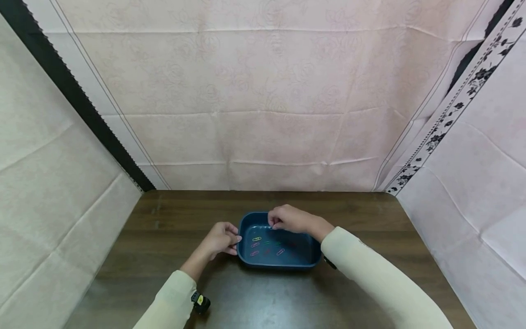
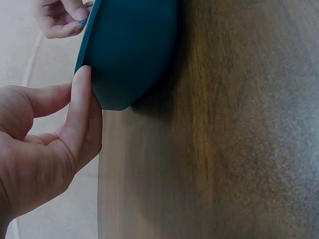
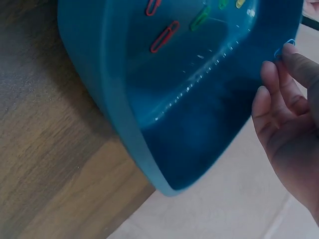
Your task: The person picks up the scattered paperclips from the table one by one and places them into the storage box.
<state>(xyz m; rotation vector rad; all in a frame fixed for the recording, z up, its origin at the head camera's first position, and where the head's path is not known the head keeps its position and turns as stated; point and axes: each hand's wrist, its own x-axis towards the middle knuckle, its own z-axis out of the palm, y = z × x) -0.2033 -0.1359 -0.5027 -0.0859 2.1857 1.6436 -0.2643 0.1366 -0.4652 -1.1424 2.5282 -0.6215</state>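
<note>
A dark blue plastic tray point(image 1: 306, 253) with rounded corners stands on the table. My left hand point(image 1: 222, 238) grips its left rim between thumb and fingers. Over the far side of the tray, my right hand point(image 1: 291, 218) pinches a small blue paper clip point(image 3: 277, 52) between thumb and index finger. On the tray's floor lie several loose paper clips, among them a yellow clip point(image 1: 256, 239), a pink clip point(image 1: 255, 253), a red clip point(image 3: 164, 37) and a green clip point(image 3: 200, 18).
The brown wood-grain table point(image 1: 164, 256) carries the tray near its far edge. Pale patterned cloth point(image 1: 267, 91) hangs behind the table, with more cloth at both sides. A dark band with a small device point(image 1: 200, 301) sits on the left wrist.
</note>
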